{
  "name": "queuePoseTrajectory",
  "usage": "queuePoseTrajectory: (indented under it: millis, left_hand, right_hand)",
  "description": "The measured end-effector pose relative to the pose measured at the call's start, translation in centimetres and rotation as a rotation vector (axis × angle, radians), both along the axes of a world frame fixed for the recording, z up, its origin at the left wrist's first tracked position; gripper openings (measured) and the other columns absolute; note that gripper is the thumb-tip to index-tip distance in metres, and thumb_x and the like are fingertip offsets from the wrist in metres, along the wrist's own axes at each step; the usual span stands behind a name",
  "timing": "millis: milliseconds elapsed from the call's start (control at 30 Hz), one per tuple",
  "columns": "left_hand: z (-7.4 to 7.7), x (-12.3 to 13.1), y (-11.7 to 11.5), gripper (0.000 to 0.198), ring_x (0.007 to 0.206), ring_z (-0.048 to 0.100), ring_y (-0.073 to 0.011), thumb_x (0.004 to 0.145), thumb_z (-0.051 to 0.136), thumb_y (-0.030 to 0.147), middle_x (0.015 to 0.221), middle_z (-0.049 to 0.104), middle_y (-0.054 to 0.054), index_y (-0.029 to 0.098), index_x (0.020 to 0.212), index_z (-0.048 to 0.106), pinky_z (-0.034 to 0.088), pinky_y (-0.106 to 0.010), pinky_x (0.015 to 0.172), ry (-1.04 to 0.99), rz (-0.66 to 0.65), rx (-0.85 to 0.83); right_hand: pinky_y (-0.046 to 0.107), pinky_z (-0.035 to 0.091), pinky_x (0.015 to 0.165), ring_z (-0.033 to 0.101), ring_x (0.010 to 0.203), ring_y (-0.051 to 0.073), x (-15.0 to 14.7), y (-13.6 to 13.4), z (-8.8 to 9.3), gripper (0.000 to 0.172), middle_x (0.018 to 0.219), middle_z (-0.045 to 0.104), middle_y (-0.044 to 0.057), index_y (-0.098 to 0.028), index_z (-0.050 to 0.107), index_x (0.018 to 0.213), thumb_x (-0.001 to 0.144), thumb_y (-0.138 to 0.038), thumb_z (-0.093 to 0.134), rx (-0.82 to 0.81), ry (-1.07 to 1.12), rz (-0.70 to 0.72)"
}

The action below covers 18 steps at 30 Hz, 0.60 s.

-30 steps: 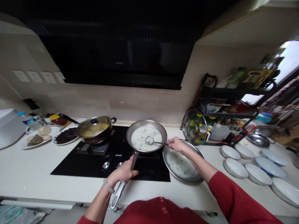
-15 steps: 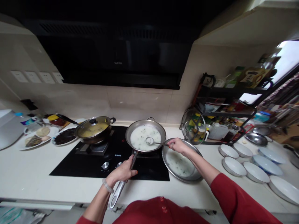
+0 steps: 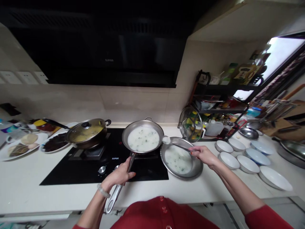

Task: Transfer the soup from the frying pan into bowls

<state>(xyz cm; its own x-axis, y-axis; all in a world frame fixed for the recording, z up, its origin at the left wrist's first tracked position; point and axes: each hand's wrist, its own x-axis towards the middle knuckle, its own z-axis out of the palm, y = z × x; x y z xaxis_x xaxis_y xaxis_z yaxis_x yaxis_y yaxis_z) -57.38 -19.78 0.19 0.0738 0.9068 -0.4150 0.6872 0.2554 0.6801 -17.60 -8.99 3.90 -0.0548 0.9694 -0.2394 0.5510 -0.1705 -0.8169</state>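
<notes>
My left hand (image 3: 122,173) is closed around the long metal handle of a frying pan (image 3: 125,131) on the right side of the stove. White soup with green flecks (image 3: 144,138) fills the pan. In my right hand (image 3: 202,156) is the handle of a ladle (image 3: 166,140), its bowl full of white liquid. That bowl hangs between the pan's right rim and the left rim of a wide steel basin (image 3: 197,163). The basin stands on the counter and holds the same kind of white, green-flecked liquid.
A lidded pan (image 3: 87,133) sits on the left burner of the black stove (image 3: 78,171). Plates of food (image 3: 56,142) lie farther left. Several white bowls (image 3: 228,160) stand right of the basin. Behind are a glass lid (image 3: 190,124) and a bottle rack (image 3: 221,111).
My right hand has carried the ladle rightward, out of the frying pan to the basin's left edge. My left hand stays on the pan handle. The view has turned slightly right.
</notes>
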Motion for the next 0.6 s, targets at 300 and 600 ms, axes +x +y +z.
queuePoseTrajectory:
  millis: [300,600]
  left_hand:
    - [0.3,0.0,-0.1,0.093,0.062,0.062,-0.0207,0.075,0.054,0.038,0.107,0.063,-0.020,0.004,0.150,0.009,0.047,-0.029,0.050,0.012,-0.019,-0.027]
    - [-0.6,-0.3,0.1,0.094,0.063,0.064,-0.0218,0.075,0.056,0.038,0.105,0.065,-0.019,0.004,0.150,0.011,0.050,-0.032,0.058,-0.009,-0.017,-0.003]
  right_hand:
    - [0.034,0.048,0.074,0.069,0.088,0.027,4.0,-5.8,-6.8,0.043,0.104,0.071,0.013,-0.019,0.064,0.123,0.087,-0.017,0.040,0.201,-0.853,0.042]
    - [0.036,0.050,0.072,0.070,0.084,0.027,4.6,-6.5,-8.3,0.042,0.104,0.071,0.015,-0.018,0.061,0.125,0.089,-0.021,0.039,0.237,-0.815,-0.069]
